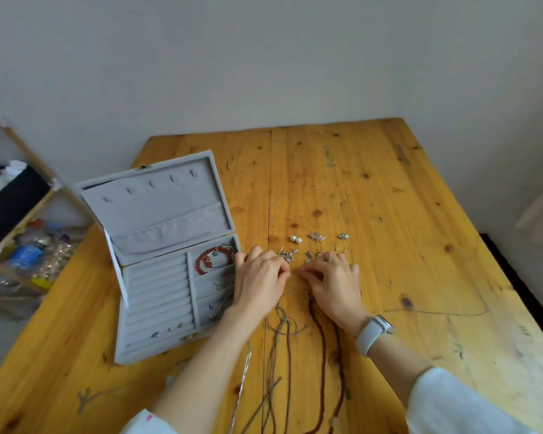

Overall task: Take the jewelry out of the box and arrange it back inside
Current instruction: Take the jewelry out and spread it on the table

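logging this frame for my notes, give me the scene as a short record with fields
surface: wooden table
box: grey jewelry box, lid open, at the table's left
in box: red bead bracelet in the top right compartment
on table: pearl earrings; small silver earrings beside them; cord necklaces near the person
left hand: fingers curled, grip unclear
right hand: fingers curled, grip unclear
wrist: watch on the right

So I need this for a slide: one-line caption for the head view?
Both hands, left hand and right hand, work beside the open grey jewelry box, earrings laid out on the wooden table.
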A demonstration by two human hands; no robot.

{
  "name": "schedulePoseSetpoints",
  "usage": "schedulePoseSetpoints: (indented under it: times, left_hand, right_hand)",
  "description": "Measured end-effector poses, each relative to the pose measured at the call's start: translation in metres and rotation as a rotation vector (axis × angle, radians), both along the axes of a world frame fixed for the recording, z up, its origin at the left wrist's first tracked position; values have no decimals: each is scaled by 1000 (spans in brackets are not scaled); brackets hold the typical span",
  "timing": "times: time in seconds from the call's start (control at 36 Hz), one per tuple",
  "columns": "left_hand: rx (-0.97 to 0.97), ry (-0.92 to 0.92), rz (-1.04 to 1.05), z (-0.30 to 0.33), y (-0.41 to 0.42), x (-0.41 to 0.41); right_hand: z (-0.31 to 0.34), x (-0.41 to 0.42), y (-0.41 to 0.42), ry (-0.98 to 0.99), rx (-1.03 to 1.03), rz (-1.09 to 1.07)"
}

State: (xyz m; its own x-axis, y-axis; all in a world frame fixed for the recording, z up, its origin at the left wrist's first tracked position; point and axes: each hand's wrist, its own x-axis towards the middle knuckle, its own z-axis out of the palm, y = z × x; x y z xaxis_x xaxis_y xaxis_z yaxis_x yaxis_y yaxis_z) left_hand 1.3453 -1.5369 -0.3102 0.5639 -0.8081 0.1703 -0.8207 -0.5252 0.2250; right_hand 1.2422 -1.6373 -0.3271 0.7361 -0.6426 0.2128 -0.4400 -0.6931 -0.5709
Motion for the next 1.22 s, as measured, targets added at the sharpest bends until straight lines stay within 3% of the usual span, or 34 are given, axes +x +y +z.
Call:
schedulePoseSetpoints:
  times: [0.19, 0.33, 0.42, 0.64, 0.81, 0.89, 1.22]
  left_hand:
    - [-170, 35, 93, 7, 32, -2]
    - [-373, -11, 213, -5, 85, -1]
    - [-393, -46, 308, -11, 123, 3]
    - [-330, -59, 552, -15, 202, 22]
    - [-299, -38, 543, -14, 219, 22]
    - [-320, -1, 540, -15, 220, 21]
    - [-282, 47, 525, -10, 221, 23]
  right_hand:
    - [7, -9, 6, -99, 73, -1]
    - [17, -8, 28, -175, 119, 41]
    - [21, 2, 52, -205, 131, 125]
    - [31, 46, 124, -53, -11, 437]
    - [29, 80, 161, 96, -134, 591]
    - [33, 87, 165, 222, -174, 610]
    - [46, 108, 164, 425, -190, 649]
